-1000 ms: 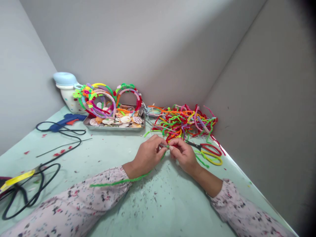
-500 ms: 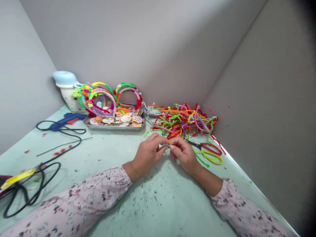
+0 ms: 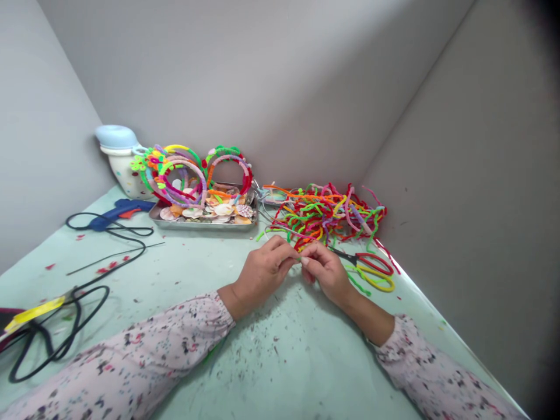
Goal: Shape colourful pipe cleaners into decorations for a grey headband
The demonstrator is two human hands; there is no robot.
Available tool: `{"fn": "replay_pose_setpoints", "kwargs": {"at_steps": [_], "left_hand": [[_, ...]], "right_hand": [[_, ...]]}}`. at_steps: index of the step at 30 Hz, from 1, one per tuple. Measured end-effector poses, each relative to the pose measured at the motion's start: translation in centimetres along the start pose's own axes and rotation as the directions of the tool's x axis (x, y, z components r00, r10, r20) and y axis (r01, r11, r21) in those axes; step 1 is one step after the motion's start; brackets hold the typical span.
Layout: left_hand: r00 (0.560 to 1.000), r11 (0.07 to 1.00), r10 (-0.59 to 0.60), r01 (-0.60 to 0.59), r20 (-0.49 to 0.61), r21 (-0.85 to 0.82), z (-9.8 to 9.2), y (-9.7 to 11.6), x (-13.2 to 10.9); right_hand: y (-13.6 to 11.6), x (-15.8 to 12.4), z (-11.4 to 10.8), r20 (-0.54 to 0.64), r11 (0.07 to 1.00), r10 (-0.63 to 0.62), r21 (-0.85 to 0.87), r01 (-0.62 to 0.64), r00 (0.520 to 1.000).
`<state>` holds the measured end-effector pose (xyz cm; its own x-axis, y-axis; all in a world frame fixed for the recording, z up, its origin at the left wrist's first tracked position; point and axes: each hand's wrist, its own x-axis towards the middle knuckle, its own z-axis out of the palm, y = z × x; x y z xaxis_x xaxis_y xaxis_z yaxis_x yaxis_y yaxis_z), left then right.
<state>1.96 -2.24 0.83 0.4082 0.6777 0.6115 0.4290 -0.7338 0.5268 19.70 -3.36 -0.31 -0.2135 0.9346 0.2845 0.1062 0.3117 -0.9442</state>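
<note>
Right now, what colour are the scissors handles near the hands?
The upper handle is red, the lower handle is yellow; best seen in the head view.

The head-worn view looks forward and down from just above the person's forearms, facing into a corner where two walls meet the desk. It sits close over the left hand and right hand, which show just below centre.

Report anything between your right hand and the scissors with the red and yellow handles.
Nothing visible: the scissors point their blades at the right hand, tips beside its fingers, as it and the left hand pinch a green pipe cleaner.
</note>
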Motion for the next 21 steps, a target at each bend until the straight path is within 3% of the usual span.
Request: {"fn": "replay_pose_setpoints", "kwargs": {"at_steps": [14, 21], "left_hand": [[1.0, 0.999, 0.01, -0.01, -0.002, 0.033, -0.04, 0.1, -0.06], [0.995, 0.992, -0.084, 0.08, -0.047, -0.093, 0.07, 0.72, 0.18]], "right_hand": [[0.67, -0.01, -0.03, -0.03, 0.998, -0.022, -0.057, 0.021, 0.999], [0.93, 0.13, 0.11, -0.151, 0.995, -0.05, -0.096, 0.035, 0.987]]}}
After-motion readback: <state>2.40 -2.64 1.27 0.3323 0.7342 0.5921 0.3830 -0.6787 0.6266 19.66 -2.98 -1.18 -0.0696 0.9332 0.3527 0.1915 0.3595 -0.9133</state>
